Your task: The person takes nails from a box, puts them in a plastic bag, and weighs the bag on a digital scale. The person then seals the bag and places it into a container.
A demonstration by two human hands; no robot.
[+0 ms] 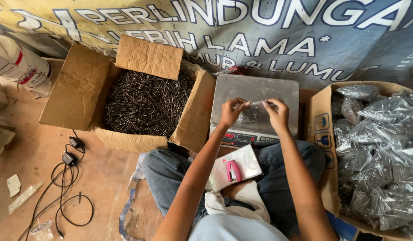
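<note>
2 hands over scale (255,91): left hand (230,112) and right hand (278,114), fingers pinched closed on top edge of 1 clear bag of nails (251,112), lifted above pan.

A worn brown floor (32,147) fills the near left, lit by soft daylight. Black cables (66,187) and paper scraps (13,184) lie on it. A printed tarp (278,35), yellow at left and grey-blue at right, hangs along the far side. A white bucket (19,62) sits at far left.
</note>
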